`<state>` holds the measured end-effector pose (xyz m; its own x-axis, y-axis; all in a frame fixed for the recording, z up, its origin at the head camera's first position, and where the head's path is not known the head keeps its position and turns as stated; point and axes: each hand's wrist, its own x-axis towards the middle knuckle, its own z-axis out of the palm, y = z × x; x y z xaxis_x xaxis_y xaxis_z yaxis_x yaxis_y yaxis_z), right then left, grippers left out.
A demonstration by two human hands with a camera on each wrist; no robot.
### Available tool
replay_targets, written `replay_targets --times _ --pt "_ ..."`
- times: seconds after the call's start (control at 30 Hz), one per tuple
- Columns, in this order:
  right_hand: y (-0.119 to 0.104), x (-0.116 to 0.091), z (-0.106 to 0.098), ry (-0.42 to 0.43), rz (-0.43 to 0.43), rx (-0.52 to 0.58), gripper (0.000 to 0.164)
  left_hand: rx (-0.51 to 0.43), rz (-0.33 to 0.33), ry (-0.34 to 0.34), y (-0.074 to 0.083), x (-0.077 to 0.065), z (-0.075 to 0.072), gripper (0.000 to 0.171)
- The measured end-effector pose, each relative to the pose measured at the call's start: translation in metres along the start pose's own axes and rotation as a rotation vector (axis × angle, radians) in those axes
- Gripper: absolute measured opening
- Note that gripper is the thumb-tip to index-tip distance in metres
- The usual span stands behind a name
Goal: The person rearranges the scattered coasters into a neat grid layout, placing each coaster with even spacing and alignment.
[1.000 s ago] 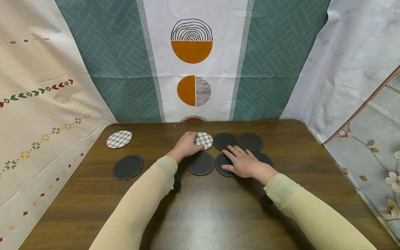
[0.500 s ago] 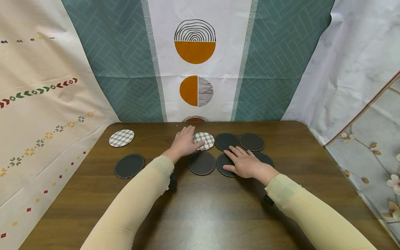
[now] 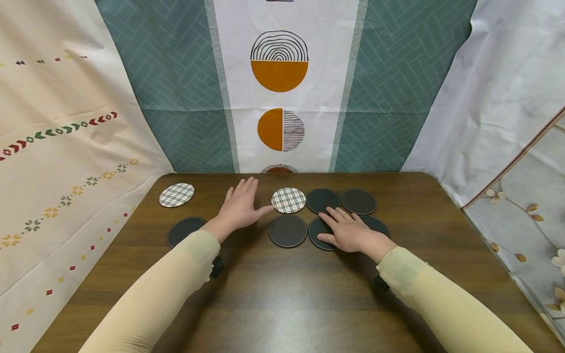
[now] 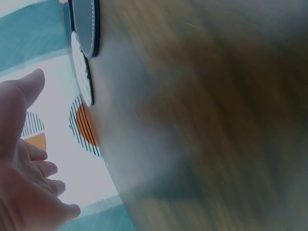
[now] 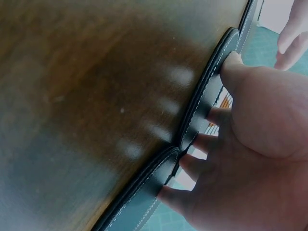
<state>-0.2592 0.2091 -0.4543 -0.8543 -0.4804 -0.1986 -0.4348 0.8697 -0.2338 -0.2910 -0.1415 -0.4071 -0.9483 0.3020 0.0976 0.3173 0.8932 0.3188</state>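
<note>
My left hand [image 3: 238, 208] is off the coasters, fingers spread and thumb pointing right, over the table left of the grouped coasters. It holds nothing; the left wrist view shows the same hand [image 4: 29, 178] above the wood. With fingers spread, my right hand [image 3: 346, 233] rests on a black coaster [image 3: 319, 237] and partly covers another black coaster [image 3: 377, 227]. In the right wrist view its fingertips touch the stitched black coasters [image 5: 204, 101]. Closest to my left thumb lies a white plaid coaster [image 3: 289, 200], behind a dark brown coaster [image 3: 288, 231].
Two more dark coasters, a black coaster [image 3: 323, 200] and a brownish coaster [image 3: 359, 202], complete the back row. Far left lie a second plaid coaster [image 3: 177, 195] and a black coaster [image 3: 182, 229], partly behind my left forearm. Patterned cloths hang around the wooden table [image 3: 282, 294].
My left hand has come away from the plaid coaster in the back row and moved left, spreading its fingers. The right hand stays on the coasters. The head view has shifted slightly.
</note>
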Motion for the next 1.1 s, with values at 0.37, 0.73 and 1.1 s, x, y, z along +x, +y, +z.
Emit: replay_targets --times 0.37,0.73,1.1 --pt "-0.002 -0.001 0.0 0.002 -0.001 -0.005 0.086 0.033 -0.038 0.011 -0.038 -0.048 -0.015 0.107" --pt "-0.009 -0.008 -0.006 0.009 -0.005 0.005 0.086 0.075 -0.076 0.018 -0.072 -0.095 -0.03 0.107" --pt "-0.03 -0.022 -0.026 -0.021 0.011 -0.019 0.076 0.086 -0.093 0.028 -0.094 -0.127 -0.036 0.112"
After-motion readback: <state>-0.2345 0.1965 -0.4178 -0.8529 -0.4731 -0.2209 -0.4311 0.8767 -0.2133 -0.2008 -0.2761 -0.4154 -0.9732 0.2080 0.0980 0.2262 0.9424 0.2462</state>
